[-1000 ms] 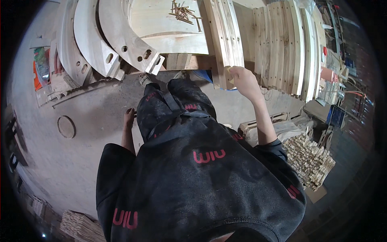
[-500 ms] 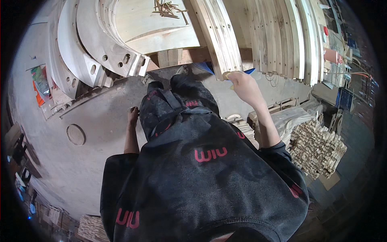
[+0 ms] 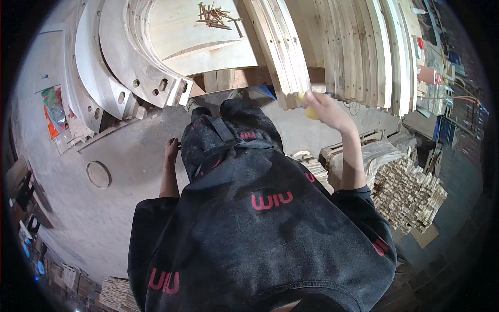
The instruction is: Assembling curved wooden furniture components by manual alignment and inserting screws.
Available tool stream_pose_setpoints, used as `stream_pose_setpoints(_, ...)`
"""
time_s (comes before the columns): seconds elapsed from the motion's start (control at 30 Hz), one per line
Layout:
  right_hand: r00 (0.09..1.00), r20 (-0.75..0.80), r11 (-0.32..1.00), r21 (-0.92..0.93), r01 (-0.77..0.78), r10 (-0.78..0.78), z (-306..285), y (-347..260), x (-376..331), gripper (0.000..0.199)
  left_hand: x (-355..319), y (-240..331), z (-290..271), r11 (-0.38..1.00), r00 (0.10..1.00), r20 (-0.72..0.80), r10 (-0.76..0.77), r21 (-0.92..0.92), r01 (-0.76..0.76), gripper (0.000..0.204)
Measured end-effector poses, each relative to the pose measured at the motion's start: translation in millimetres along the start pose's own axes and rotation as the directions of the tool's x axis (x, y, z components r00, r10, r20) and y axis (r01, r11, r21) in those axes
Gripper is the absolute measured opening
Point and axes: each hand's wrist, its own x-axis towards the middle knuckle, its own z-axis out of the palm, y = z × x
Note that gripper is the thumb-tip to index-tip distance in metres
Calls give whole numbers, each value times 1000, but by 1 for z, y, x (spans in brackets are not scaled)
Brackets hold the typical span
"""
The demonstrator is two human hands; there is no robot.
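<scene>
Across the workshop's pale table (image 3: 234, 58), a yellow thing (image 3: 311, 113) is pinched in the partly closed right hand (image 3: 327, 110), at the near end of the pale slats (image 3: 280, 54). That hand has just shifted slightly right, exposing more yellow, which suggests a stroke around the slat ends. The left hand (image 3: 172, 148) hangs loosely curled, its contents unclear, near-right of curved panels (image 3: 127, 54); screws (image 3: 217, 18) lie far.

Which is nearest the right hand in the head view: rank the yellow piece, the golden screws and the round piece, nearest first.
From the right hand:
1. Yellow piece: in its grip.
2. Golden screws: to the left and farther forward, on a pale board.
3. Round piece: far left, on the floor.
</scene>
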Motion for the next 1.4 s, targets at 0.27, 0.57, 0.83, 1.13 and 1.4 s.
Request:
stream_pose_setpoints(0.27, 996, -51, 977, 203, -61, 73, -40, -42, 52, 48, 3, 10, 1, 999, 1000, 2, -10, -53, 10, 44)
stream_pose_setpoints(0.57, 977, -111, 980, -101, 169, -180, -77, -88, 171, 46, 11, -12, -7, 989, 993, -40, -107, -111, 102, 46)
stream_pose_setpoints(0.83, 959, -88, 923, -308, 231, -269, -87, -112, 242, 41, 23, -52, -11, 967, 986, 2, -169, -195, 166, 53)
stream_pose_setpoints(1.13, 966, -95, 843, -513, 161, -242, -85, -128, 256, 37, 16, -51, -16, 968, 985, -13, -174, -188, 168, 56)
stream_pose_setpoints(1.4, 969, -92, 741, -662, 113, -231, -86, -138, 247, 34, 11, -35, -14, 963, 988, -69, -140, -240, 120, 48)
